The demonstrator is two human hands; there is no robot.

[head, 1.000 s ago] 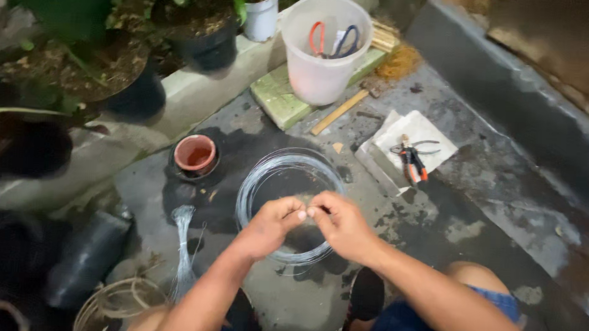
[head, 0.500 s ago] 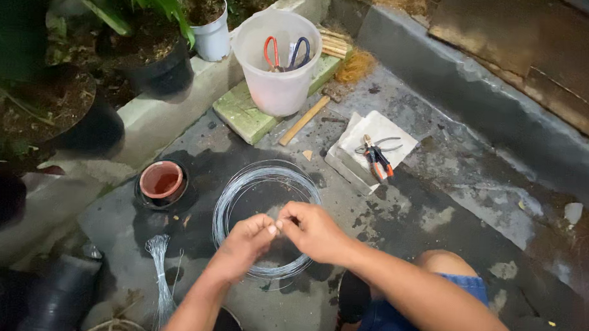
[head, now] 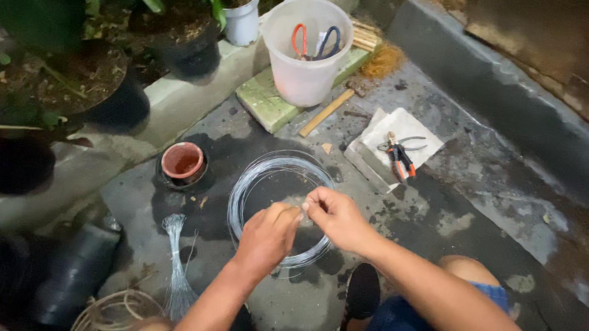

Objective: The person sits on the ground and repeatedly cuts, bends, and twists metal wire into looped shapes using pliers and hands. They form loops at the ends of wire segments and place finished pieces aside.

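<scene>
Fingers (head: 297, 214) of both hands pinched together over the near edge of a coil of thin silver wire (head: 277, 207), apparently closed on a strand or free end between them; strand itself too fine to make out. Left hand (head: 266, 239) knuckles-up, right hand (head: 335, 218) meeting it thumb to fingertip. Coil flat on the wet, dark concrete floor (head: 476, 191), just in front of a bent knee in blue shorts (head: 473, 296).

Probably light, springy and stiff enough to keep its round shape, yet easy to bend by hand; smooth, a little slippery, prone to snagging or springing loose if let go. Best taken by a single strand near the loose end, or by the whole ring at its rim.

Around it: small terracotta pot (head: 182, 161) to the left, bundle of cut wire lengths (head: 177, 266) fanned beside it, orange-handled pliers (head: 399, 155) on a grey slab (head: 373, 155), translucent white bucket (head: 305, 48) holding red and blue scissors (head: 315, 41), wooden stick (head: 326, 113), green board (head: 264, 102), black potted plants (head: 115, 81) along a ledge.
</scene>
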